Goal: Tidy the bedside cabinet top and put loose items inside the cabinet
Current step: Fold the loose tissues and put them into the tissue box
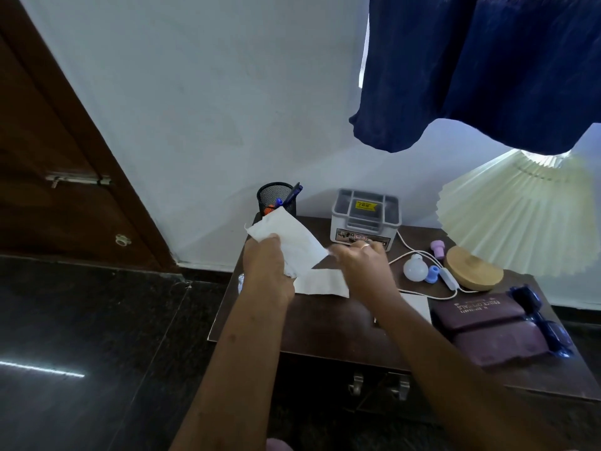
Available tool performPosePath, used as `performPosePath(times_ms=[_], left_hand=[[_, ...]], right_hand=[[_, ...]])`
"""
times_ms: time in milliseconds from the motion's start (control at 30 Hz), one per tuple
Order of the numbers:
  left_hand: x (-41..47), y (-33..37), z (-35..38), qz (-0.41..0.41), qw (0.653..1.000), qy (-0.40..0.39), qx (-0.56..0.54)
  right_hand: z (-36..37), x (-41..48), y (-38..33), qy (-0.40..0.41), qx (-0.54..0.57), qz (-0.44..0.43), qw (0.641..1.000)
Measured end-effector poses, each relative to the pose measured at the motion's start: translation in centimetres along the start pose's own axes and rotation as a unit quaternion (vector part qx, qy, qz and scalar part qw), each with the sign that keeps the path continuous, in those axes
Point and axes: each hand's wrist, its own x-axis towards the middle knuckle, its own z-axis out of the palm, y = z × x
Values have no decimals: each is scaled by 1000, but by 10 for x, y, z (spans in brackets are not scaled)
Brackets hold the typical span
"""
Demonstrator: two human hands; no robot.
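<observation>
My left hand (266, 258) grips a crumpled white paper sheet (294, 240) held up over the back left of the dark wooden bedside cabinet top (325, 327). My right hand (361, 258) pinches that sheet's right corner, fingers closed on it. A second white paper strip (322, 283) lies flat on the top beneath both hands. Another white sheet (418, 304) shows partly behind my right forearm. The cabinet front with two metal handles (379, 384) faces me, doors shut.
A mesh pen holder (276, 198) and a grey organiser box (366, 216) stand at the back. A bulb (415, 268), small purple and blue caps, a lamp with wooden base (473, 271) and its cord sit right. Two maroon spectacle cases (487, 327) and blue sunglasses (540, 320) lie front right.
</observation>
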Motion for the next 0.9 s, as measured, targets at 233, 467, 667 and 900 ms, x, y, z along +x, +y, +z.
performPosePath(times_ms=[233, 467, 667, 900], left_hand=[[1, -1, 1, 18, 999, 1, 37], [-4, -2, 6, 12, 999, 4, 48], [-5, -2, 5, 8, 998, -3, 62], [-9, -2, 7, 8, 998, -8, 59]], right_hand=[[37, -26, -39, -172, 164, 26, 971], [39, -26, -36, -164, 204, 39, 964], [37, -23, -25, -137, 200, 58, 968], [27, -21, -31, -34, 154, 26, 987]])
